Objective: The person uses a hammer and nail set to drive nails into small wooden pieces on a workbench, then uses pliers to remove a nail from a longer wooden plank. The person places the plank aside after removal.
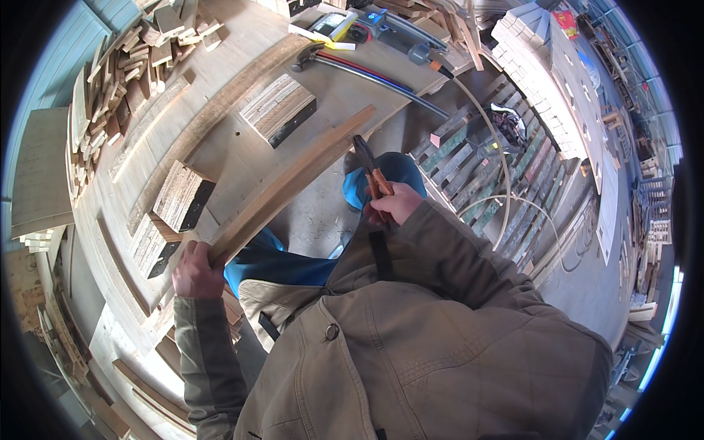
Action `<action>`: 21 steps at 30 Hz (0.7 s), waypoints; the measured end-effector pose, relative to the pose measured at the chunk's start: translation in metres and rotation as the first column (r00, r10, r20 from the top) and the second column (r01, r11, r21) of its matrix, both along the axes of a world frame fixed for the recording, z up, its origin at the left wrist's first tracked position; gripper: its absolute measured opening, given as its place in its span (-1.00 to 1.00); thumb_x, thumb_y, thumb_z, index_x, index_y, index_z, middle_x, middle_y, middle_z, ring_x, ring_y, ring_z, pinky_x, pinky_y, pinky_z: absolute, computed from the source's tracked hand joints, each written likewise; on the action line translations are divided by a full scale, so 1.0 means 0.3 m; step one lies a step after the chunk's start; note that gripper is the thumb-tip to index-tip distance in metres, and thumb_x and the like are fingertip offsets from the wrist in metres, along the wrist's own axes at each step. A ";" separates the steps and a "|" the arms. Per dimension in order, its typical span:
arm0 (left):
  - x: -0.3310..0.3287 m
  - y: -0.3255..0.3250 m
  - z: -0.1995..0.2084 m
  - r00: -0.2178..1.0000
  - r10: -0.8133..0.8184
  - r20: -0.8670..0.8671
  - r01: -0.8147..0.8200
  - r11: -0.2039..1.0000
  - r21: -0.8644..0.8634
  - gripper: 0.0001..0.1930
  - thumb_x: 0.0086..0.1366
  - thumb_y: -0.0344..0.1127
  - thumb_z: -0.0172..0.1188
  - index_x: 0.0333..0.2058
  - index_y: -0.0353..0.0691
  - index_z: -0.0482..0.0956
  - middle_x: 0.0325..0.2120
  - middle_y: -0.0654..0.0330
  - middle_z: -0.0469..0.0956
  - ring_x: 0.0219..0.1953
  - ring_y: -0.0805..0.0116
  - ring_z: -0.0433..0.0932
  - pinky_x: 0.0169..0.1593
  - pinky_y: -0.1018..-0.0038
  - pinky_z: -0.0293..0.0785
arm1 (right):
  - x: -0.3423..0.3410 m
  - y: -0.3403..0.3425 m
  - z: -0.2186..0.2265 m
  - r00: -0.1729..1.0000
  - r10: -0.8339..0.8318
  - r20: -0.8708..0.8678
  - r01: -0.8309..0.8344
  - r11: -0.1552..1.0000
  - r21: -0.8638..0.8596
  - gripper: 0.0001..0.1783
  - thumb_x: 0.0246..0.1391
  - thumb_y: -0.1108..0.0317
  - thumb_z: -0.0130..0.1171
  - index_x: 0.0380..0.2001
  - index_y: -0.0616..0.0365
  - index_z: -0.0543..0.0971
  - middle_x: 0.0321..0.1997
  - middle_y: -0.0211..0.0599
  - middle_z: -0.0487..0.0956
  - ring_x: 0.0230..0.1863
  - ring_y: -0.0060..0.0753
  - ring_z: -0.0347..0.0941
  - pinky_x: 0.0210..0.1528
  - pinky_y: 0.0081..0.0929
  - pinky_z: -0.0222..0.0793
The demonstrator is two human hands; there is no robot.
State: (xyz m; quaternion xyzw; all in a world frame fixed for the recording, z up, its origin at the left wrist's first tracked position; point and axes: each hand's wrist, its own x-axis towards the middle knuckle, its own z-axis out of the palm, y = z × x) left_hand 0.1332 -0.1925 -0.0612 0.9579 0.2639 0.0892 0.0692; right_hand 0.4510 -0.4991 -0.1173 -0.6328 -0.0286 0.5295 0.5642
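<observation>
My left hand (196, 270) grips the near end of a long wooden plank (293, 182) that slants up and to the right across the edge of a plywood workbench (242, 154). My right hand (394, 203) holds a pair of pliers (370, 170) with orange-brown handles, the dark jaws pointing up toward the far part of the plank without clearly touching it. Both forearms are in olive jacket sleeves, and blue trousers show below the plank.
On the bench lie three stacked wood blocks with dark edges (280, 108), a hammer (308, 55), a long metal bar (381, 79) and power tools at the back. A heap of wood offcuts (125, 66) fills the left. Wooden slats (484, 161) and a hose (506, 176) cover the floor at right.
</observation>
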 end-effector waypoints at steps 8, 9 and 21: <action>0.001 -0.009 -0.001 0.998 0.000 0.063 0.002 0.999 -0.033 -0.66 0.07 -0.27 0.54 -0.35 -0.16 0.48 -0.37 0.10 0.51 -0.35 -0.11 0.59 -0.31 0.01 0.48 | -0.153 0.136 0.065 0.940 -0.286 -0.186 0.300 0.953 0.051 -0.68 0.33 0.46 0.04 0.12 0.22 0.45 -0.09 -0.03 0.64 -0.15 -0.15 0.63 -0.08 -0.18 0.58; 0.001 -0.010 0.000 0.998 -0.009 0.069 0.010 1.000 -0.020 -0.66 0.06 -0.28 0.54 -0.35 -0.16 0.48 -0.37 0.10 0.51 -0.35 -0.10 0.59 -0.31 0.02 0.48 | -0.161 0.152 0.075 0.940 -0.285 -0.185 0.298 0.953 0.047 -0.67 0.33 0.46 0.03 0.13 0.22 0.44 -0.09 -0.02 0.64 -0.14 -0.14 0.63 -0.09 -0.16 0.58; 0.003 -0.014 0.004 0.992 -0.008 0.124 0.008 1.000 0.004 -0.66 0.04 -0.30 0.54 -0.37 -0.17 0.49 -0.38 0.11 0.51 -0.38 -0.06 0.60 -0.36 0.06 0.48 | -0.246 0.296 0.102 0.867 -0.454 -0.206 0.468 0.884 0.019 -0.79 0.34 0.39 0.10 -0.01 0.18 0.42 -0.17 -0.12 0.63 -0.16 -0.19 0.66 -0.14 -0.16 0.61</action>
